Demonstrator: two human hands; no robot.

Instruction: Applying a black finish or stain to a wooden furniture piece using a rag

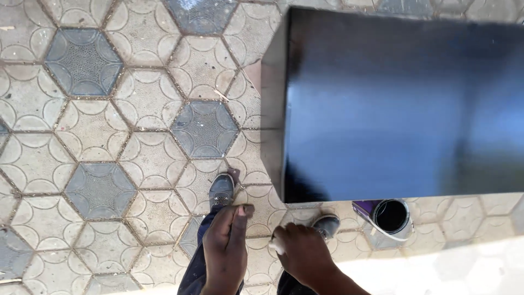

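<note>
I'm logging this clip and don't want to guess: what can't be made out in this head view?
- Left hand: what it pinches is too small to tell.
- Right hand: seen from the back; anything it grips is hidden.
- Black panel: cut off by the top and right edges; glare hides its surface.
- Can: dark inside, contents unreadable; partly under the panel's edge.
- Right shoe: mostly hidden by the right hand.

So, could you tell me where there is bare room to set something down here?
The hexagonal paving left of the glossy black panel lies open. It is crowded below the panel's near edge: an open paint can, both shoes, left hand and right hand.
</note>
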